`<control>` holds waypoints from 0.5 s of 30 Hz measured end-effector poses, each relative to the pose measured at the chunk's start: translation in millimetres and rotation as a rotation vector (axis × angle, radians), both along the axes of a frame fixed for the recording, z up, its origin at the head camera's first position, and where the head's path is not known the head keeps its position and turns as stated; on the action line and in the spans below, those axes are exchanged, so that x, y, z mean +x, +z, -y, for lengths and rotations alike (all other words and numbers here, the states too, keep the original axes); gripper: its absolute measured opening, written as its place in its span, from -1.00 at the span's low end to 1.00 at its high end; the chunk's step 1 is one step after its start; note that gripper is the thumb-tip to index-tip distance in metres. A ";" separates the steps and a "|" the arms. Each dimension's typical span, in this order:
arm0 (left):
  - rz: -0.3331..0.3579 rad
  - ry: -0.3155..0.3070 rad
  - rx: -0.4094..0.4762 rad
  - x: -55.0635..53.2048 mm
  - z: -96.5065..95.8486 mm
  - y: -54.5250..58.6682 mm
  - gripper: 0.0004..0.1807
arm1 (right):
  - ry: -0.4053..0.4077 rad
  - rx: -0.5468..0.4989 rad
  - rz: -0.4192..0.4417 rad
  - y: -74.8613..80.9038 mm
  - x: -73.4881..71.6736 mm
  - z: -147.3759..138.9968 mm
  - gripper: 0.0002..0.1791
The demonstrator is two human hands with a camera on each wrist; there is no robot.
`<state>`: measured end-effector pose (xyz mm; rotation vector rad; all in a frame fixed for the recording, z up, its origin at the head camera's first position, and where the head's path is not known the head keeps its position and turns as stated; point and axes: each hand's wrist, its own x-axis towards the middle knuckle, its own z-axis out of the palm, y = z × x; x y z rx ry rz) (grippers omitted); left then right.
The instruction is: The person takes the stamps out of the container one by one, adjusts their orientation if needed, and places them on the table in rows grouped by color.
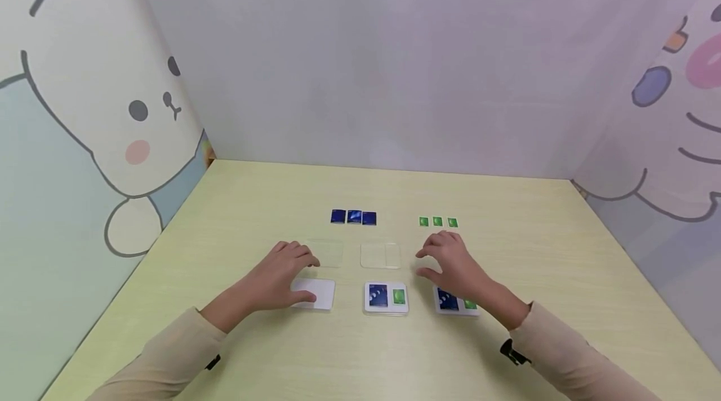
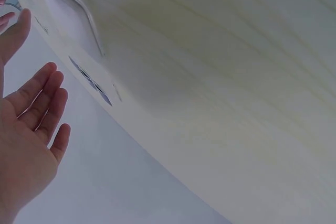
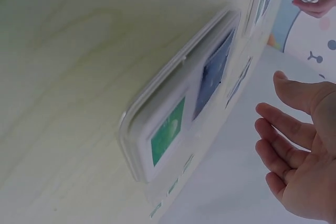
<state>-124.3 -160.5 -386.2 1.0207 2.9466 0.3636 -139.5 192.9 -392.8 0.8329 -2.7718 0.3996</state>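
My left hand is spread with nothing in its grasp, its thumb overlapping a plain white card in the head view. In the left wrist view its fingers stand apart from the tabletop. Over on the right, my right hand also holds nothing, fingers loosely bent and thumb apart. Below its wrist lies a white card with a blue and a green sticker, partly covered by the hand; the right wrist view shows the blue sticker and green sticker. Between the hands lies a similar stickered card on a clear plate.
Two clear plastic plates, a left one and a right one, lie beyond the cards. Farther back are a row of dark blue stickers and a row of green stickers. Printed curtains surround the wooden table.
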 end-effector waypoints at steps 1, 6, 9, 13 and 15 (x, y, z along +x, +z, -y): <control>0.000 -0.003 0.001 0.0 -0.6 0.1 -0.43 | 0.000 0.002 0.002 0.4 1.1 1.0 -0.72; -0.003 -0.015 0.000 -0.1 -1.8 0.3 -0.43 | 0.010 0.004 0.008 2.3 6.9 5.4 -0.69; -0.003 -0.013 -0.002 -0.1 -2.5 0.6 -0.43 | 0.021 -0.002 -0.006 2.1 9.4 7.6 -0.67; -0.002 -0.010 -0.003 -0.3 -4.4 0.4 -0.43 | 0.034 0.000 -0.034 0.4 11.4 10.0 -0.66; -0.005 -0.011 -0.006 -0.6 -5.2 -0.2 -0.42 | 0.034 0.007 -0.041 -0.2 12.1 11.1 -0.66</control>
